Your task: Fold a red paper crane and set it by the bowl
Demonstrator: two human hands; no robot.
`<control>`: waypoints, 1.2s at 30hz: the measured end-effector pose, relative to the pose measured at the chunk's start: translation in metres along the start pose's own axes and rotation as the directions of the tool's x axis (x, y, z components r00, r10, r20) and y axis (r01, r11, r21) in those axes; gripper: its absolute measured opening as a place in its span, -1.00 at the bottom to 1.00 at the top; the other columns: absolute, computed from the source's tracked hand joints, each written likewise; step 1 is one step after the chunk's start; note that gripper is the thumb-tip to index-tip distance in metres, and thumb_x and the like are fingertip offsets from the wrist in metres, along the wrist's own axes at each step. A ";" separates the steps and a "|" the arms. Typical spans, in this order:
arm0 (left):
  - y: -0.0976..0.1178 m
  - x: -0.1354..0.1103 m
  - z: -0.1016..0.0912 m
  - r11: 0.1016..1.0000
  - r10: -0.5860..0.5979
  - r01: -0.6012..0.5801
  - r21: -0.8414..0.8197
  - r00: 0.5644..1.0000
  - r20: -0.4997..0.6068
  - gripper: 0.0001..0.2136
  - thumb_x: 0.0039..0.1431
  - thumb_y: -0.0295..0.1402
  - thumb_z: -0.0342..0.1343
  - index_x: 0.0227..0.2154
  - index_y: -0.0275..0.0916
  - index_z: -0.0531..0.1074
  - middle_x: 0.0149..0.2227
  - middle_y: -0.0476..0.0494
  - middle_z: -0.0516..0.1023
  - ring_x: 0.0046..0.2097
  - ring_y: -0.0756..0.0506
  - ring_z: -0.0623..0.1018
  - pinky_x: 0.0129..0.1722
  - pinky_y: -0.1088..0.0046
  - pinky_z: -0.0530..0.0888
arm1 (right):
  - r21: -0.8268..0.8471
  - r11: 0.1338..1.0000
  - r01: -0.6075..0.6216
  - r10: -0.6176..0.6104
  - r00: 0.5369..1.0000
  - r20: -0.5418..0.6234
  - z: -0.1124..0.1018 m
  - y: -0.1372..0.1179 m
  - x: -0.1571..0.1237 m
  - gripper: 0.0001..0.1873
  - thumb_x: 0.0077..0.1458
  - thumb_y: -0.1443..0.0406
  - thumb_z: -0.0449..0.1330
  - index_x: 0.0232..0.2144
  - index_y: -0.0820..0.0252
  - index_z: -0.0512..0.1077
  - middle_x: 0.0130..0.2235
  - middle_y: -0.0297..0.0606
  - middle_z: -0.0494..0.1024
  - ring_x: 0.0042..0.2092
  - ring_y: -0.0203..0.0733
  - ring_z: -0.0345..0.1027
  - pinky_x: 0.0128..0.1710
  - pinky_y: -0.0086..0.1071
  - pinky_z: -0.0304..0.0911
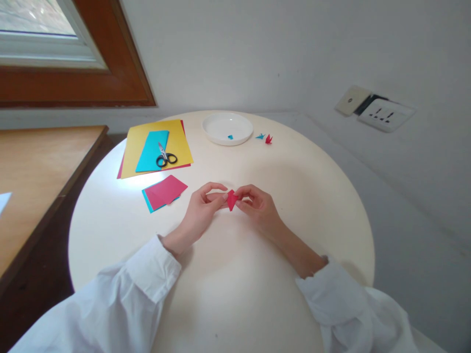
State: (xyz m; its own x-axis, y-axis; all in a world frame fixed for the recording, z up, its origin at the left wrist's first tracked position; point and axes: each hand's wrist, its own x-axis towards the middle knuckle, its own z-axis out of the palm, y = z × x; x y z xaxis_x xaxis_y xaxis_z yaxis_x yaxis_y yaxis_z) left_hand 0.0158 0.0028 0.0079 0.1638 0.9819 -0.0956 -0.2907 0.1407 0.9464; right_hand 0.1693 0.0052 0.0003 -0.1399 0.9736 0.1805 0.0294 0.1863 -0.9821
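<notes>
A small piece of folded red paper, roughly diamond-shaped, is held above the middle of the round table. My left hand pinches its left edge between thumb and fingers. On the opposite edge, the thumb and forefinger of my right hand close on it. To the left lie loose red paper sheets over blue paper. Farther back, a blue paper crane and a red paper crane stand on the tabletop.
Behind my hands is a white plate with a small blue paper piece in it. Black-handled scissors lie on blue paper over yellow sheets. The white round table stands near a wall with a socket.
</notes>
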 end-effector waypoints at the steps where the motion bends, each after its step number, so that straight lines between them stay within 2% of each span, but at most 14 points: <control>1: 0.000 0.000 0.000 0.999 0.014 -0.014 0.033 1.000 0.008 -0.82 -0.11 -0.39 0.25 -0.38 -0.24 0.46 -0.51 -0.02 0.58 -0.41 -0.01 0.53 -0.35 0.47 0.41 | -0.002 1.000 0.002 -0.002 1.000 0.000 0.000 0.000 0.000 -0.91 -0.15 0.36 0.21 -0.46 0.13 0.43 -0.39 -0.34 0.50 -0.34 -0.28 0.35 -0.32 -0.37 0.25; 5: 0.002 0.001 0.000 0.983 0.092 -0.092 0.159 0.996 0.005 -0.89 -0.10 -0.42 0.21 -0.43 -0.26 0.53 -0.40 -0.06 0.59 -0.35 -0.02 0.51 -0.34 0.49 0.40 | -0.010 1.000 0.006 -0.006 1.000 -0.005 -0.001 0.001 0.001 -0.88 -0.16 0.36 0.20 -0.44 0.13 0.44 -0.36 -0.32 0.52 -0.29 -0.25 0.36 -0.28 -0.35 0.27; 12: 0.005 0.000 0.001 0.976 0.086 -0.086 0.200 0.996 0.009 -0.85 -0.10 -0.43 0.20 -0.40 -0.26 0.56 -0.36 -0.10 0.60 -0.33 -0.04 0.52 -0.31 0.48 0.41 | -0.023 1.000 0.011 -0.011 1.000 -0.012 -0.002 0.001 0.001 -0.87 -0.15 0.35 0.18 -0.42 0.12 0.43 -0.36 -0.32 0.52 -0.30 -0.25 0.36 -0.28 -0.35 0.29; 19: 0.006 -0.001 0.001 0.978 0.074 -0.076 0.192 0.997 0.014 -0.86 -0.10 -0.41 0.23 -0.40 -0.27 0.52 -0.47 -0.04 0.57 -0.41 -0.01 0.51 -0.38 0.51 0.39 | -0.016 1.000 0.012 -0.012 1.000 0.007 -0.002 0.000 0.001 -0.87 -0.13 0.33 0.18 -0.41 0.13 0.42 -0.36 -0.32 0.51 -0.29 -0.26 0.37 -0.27 -0.35 0.29; 26: 0.007 -0.001 0.001 0.976 0.076 -0.079 0.203 0.997 0.025 -0.85 -0.09 -0.38 0.25 -0.39 -0.26 0.51 -0.49 -0.02 0.57 -0.41 0.00 0.50 -0.38 0.52 0.37 | 0.019 1.000 0.005 -0.005 1.000 0.015 -0.003 0.002 0.001 -0.86 -0.15 0.34 0.19 -0.41 0.13 0.43 -0.36 -0.33 0.50 -0.31 -0.27 0.36 -0.28 -0.36 0.29; 36: 0.010 -0.002 0.003 0.960 0.123 -0.117 0.255 0.992 -0.007 -0.92 -0.12 -0.47 0.20 -0.48 -0.26 0.48 -0.60 0.03 0.50 -0.52 0.02 0.44 -0.49 0.53 0.31 | -0.013 1.000 0.000 0.001 0.999 0.039 -0.002 0.000 0.001 -0.85 -0.12 0.29 0.21 -0.38 0.13 0.43 -0.35 -0.30 0.51 -0.32 -0.26 0.36 -0.32 -0.37 0.27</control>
State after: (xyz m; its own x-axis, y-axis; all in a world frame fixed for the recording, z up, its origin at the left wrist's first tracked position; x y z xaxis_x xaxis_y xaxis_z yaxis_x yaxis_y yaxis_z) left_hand 0.0152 0.0017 0.0181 0.1203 0.9926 0.0189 -0.0583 -0.0120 0.9982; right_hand 0.1715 0.0063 0.0002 -0.1788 0.9677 0.1775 0.0423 0.1879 -0.9813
